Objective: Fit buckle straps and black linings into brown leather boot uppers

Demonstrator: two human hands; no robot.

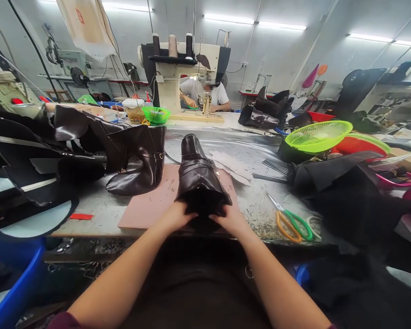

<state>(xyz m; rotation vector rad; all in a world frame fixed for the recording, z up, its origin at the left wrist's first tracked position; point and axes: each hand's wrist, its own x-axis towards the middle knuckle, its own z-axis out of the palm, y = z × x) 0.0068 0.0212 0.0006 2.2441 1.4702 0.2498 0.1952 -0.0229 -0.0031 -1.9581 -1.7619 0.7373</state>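
Note:
A dark brown, shiny boot upper (198, 176) lies on a pinkish board (144, 211), its wide opening toward me and its toe pointing away. My left hand (180, 215) grips the left edge of that opening, thumb inside. On the right edge my right hand (228, 219) is closed in the same way. The inside of the shaft is dark. Just left, a second boot upper (140, 162) with a small buckle strap stands upright, its toe to the left.
Scissors (289, 224) with orange and green handles lie at right, near dark material (356, 196). More boot pieces (30, 160) are heaped at left. Behind stand a sewing machine (188, 77), a green bowl (155, 115) and a seated person (221, 96). A yellow-green basket (318, 135) is at right.

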